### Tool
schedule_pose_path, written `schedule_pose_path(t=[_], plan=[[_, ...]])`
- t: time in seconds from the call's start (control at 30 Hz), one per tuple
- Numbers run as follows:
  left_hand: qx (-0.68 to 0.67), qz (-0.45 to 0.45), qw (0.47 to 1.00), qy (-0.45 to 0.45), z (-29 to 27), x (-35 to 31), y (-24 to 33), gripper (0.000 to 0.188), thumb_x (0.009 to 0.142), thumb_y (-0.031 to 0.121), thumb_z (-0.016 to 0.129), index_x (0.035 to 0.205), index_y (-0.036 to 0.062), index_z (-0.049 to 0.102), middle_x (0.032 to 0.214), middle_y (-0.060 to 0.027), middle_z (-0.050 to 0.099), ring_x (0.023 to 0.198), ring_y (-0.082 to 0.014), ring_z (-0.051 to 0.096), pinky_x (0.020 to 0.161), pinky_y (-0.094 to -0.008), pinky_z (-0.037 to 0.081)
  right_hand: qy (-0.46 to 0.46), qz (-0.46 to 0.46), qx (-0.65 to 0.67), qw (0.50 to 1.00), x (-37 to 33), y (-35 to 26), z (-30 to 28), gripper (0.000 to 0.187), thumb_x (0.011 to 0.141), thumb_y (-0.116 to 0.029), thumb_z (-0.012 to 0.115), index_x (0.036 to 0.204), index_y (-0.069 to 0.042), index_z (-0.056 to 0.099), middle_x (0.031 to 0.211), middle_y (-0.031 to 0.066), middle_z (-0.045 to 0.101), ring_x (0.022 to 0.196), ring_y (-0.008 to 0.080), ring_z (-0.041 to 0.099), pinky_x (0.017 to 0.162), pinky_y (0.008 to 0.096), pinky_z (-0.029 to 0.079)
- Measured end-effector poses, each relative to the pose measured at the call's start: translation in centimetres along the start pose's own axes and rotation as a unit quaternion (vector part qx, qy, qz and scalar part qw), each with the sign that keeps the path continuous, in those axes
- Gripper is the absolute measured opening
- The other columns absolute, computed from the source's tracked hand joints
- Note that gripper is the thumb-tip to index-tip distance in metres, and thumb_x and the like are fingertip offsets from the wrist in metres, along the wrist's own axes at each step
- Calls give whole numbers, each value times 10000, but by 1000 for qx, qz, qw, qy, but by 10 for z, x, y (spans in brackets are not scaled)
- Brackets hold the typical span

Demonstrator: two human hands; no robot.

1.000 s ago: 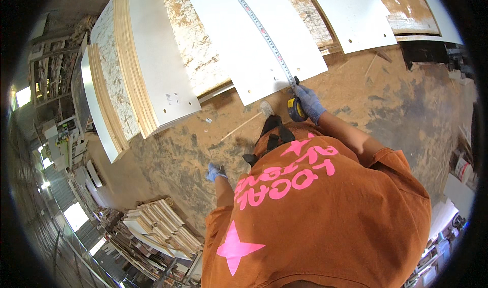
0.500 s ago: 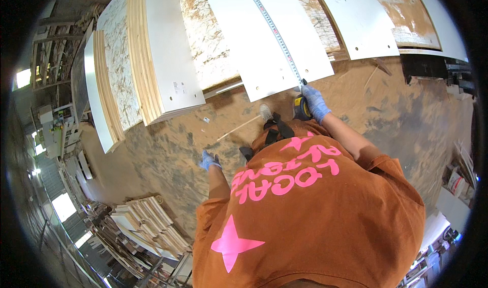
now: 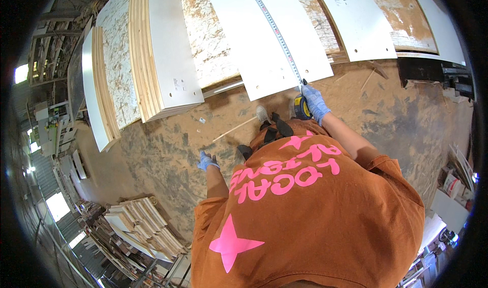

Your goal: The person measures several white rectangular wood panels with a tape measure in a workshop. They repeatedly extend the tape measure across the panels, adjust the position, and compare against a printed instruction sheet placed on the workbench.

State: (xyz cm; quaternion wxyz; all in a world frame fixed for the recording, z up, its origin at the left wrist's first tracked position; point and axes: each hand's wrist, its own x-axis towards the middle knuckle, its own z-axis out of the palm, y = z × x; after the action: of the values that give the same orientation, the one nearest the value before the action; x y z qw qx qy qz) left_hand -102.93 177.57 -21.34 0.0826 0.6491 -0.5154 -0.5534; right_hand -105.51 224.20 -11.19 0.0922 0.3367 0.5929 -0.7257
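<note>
The right hand (image 3: 315, 105), in one blue glove, is curled around one tape measure (image 3: 302, 108) at a white panel's (image 3: 239, 28) near edge. Its single blade (image 3: 279, 33) runs out along that panel. The left hand (image 3: 207, 161), also gloved, hangs empty, partly open, above the floor (image 3: 168, 158). Leftward lies one layered panel stack (image 3: 141, 59); one shoe (image 3: 262, 114) shows below.
</note>
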Motion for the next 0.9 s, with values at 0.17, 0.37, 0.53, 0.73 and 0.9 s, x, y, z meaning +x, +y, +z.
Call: schedule_pose_path(t=[0.17,0.37,0.53,0.73,0.9], plan=[[4,3,1000,6,4,-5,3,740,760,209,668,1338,233,206,935,-76,529,714,-198,509,547,-363,434,4,10,-16,1000,-2,-5,1,308,902,-264,435,993,-32,616,838,45,597,728,129,537,676,247,429],[11,14,1000,-11,7,-11,4,750,760,195,666,1345,227,196,1041,-95,535,800,-223,546,551,-366,437,12,7,-5,1000,-4,-8,3,316,897,-279,435,988,-38,618,810,52,595,720,135,534,677,250,427],[38,13,999,-11,10,-22,7,736,761,198,666,1340,221,213,1123,-114,518,886,-247,562,576,-371,451,12,9,-9,1000,0,0,0,320,878,-301,459,988,-45,616,796,40,570,715,124,504,658,251,412],[41,14,999,-8,10,-3,-3,712,759,206,673,1321,263,241,1086,-104,535,843,-235,557,571,-377,451,13,6,-19,1000,-2,-2,1,332,879,-304,447,980,-39,620,827,68,598,748,145,531,699,262,418],[49,20,999,-6,16,-4,-8,602,775,209,652,1257,273,299,1001,-69,544,766,-205,523,542,-371,443,8,2,-3,1000,-5,-6,2,320,875,-308,465,972,-42,615,811,44,572,736,129,509,677,252,409]])
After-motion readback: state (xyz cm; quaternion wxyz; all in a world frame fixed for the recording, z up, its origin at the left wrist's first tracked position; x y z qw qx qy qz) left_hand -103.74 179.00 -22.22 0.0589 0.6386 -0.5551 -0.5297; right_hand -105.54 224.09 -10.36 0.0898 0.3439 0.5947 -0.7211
